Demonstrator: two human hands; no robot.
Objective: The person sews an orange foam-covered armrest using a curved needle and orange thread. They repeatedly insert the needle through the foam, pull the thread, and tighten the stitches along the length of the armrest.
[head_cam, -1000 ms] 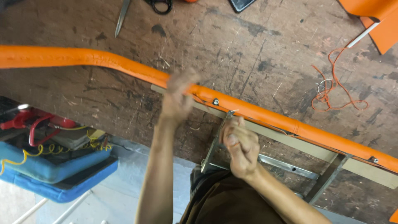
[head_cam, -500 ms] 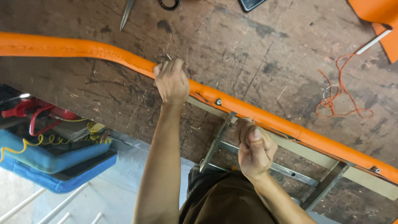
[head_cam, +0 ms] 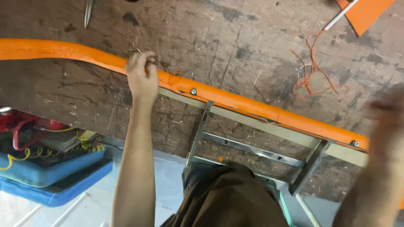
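A long orange padded strip (head_cam: 235,100) on a pale metal frame (head_cam: 252,147) lies diagonally across a scarred wooden workbench (head_cam: 235,38). My left hand (head_cam: 142,77) grips the orange strip near its middle, fingers curled over the top edge. Blurred by motion at the right edge, my right hand (head_cam: 385,126) hovers above the strip's right end; I cannot tell whether it holds anything. A loose tangle of orange thread (head_cam: 313,73) lies on the bench beyond the strip.
A piece of orange material (head_cam: 368,12) with a white rod sits at the top right. A metal tool tip (head_cam: 88,12) lies at the top left. Blue trays (head_cam: 50,176) with red and yellow cables stand on the floor at the left.
My left hand slid further left along the orange strip. My right hand left the frame's middle and swung out to the right end. The view has moved closer.
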